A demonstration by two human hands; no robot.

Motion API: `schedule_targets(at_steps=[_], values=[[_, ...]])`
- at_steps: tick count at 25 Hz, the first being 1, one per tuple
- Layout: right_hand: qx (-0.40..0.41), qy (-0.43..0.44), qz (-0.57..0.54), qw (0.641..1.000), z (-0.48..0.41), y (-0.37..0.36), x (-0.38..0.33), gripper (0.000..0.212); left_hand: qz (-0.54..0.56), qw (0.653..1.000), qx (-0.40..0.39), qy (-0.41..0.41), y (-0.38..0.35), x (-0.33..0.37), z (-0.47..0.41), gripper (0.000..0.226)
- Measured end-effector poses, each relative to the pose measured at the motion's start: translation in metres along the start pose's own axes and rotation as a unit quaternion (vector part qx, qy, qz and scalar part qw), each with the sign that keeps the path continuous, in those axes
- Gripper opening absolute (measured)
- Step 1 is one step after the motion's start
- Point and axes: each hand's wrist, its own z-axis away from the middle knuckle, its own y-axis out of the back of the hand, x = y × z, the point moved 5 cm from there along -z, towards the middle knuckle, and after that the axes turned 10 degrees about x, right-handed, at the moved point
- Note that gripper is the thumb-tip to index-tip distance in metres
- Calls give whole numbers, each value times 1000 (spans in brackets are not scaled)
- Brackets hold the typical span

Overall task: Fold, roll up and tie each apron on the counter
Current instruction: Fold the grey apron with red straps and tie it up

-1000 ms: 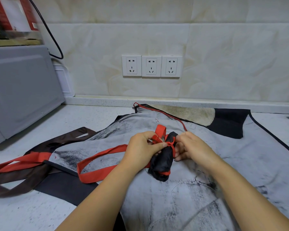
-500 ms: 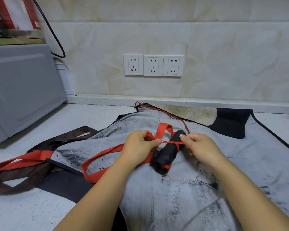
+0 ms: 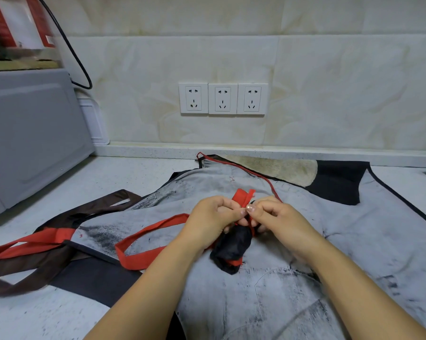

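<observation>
A small black rolled apron (image 3: 234,246) lies in the middle of the tabletop (image 3: 121,175), on top of a grey apron (image 3: 305,266) that is spread flat and marked with black smudges. Both hands meet at the far end of the roll. The left hand (image 3: 214,217) has its fingers curled in and holds the red strap (image 3: 143,241) against the roll. The right hand (image 3: 278,217) is curled too and pinches the same strap between thumb and forefinger. The two thumbs are almost touching, and two short red ends stand up just behind them. A band of the strap goes around the near end of the roll. The long part of it runs out to the left in a flat loop over the grey cloth.

Further left, brown straps (image 3: 23,273) and another red band lie on the tabletop, partly over a dark cloth under the grey apron.

A grey appliance (image 3: 30,138) stands at the left edge. On top of it is a red and white box (image 3: 18,23) (its print is too blurred to read). A black cable (image 3: 72,50) hangs in a curve beside it. Three white sockets (image 3: 223,98) sit in a row on the tiled wall (image 3: 329,82); they carry no lettering that I can make out.
</observation>
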Motion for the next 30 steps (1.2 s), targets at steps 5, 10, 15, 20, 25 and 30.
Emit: schedule_targets(at_steps=[5, 10, 15, 20, 25, 30], values=[[4, -21, -47, 999, 3, 1, -2, 27, -48, 997, -43, -41, -2, 6, 4, 10], [53, -7, -33, 998, 3, -1, -7, 30, -60, 995, -54, -61, -8, 2, 5, 9], [31, -35, -78, 996, 1, 2, -9, 28, -63, 997, 7, -43, -5, 5, 5, 25], [54, 87, 155, 983, 0, 11, -19, 14, -63, 998, -3, -4, -1, 7, 9, 32], [82, 94, 197, 972, 1, 22, -24, 15, -37, 999, -33, 16, 4, 5, 4, 29], [-26, 49, 134, 990, 4, 10, -15, 15, 96, 989, -67, 89, 0, -1, 7, 9]])
